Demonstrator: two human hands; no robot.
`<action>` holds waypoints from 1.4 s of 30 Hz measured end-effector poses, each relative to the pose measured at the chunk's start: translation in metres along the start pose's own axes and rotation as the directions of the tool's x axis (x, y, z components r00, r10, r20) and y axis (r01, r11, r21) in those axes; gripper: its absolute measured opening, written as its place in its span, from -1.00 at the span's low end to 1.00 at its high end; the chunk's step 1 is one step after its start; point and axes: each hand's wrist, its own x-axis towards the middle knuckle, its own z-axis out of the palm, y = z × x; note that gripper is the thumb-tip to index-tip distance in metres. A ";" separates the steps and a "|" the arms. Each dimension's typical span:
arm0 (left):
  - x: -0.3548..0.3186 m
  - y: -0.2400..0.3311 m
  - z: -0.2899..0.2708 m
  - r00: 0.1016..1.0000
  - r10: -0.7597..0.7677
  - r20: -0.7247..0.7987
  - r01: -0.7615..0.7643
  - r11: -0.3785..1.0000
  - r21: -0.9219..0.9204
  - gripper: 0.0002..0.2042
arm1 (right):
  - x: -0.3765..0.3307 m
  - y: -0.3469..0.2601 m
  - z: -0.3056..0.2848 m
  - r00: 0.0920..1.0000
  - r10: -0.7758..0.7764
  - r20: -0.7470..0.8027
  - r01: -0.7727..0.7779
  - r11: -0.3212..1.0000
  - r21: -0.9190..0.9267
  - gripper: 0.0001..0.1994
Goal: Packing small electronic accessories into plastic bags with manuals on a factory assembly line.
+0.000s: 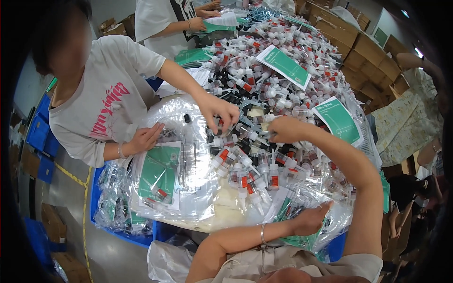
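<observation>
My left hand (311, 219), with a bangle on its wrist, lies flat with fingers stretched out over a clear plastic bag (332, 226) and a green leaflet (302, 240) near my body. Farther off, my right hand (287, 129) reaches into the heap of small bottles (297, 94) with its fingers pinched together. What sits between those fingertips is hidden. Around them are small clear bottles with white nozzle caps, some with red labels (273, 177), black caps (243, 144) and grey flat wrench-like pieces (250, 123).
A co-worker's hand (219, 113) reaches into the same heap from the left; their other hand (145, 137) rests by a bagged green leaflet (159, 172). Green-and-white leaflets (337, 120) lie on the heap. A blue bin (125, 236) holds filled bags. Cardboard boxes (373, 52) are stacked behind.
</observation>
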 end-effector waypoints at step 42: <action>0.004 0.017 -0.010 0.984 -0.121 0.134 0.113 0.991 0.069 -0.33 | 0.090 0.041 0.003 0.981 0.009 -0.192 -0.005 1.000 0.023 -0.69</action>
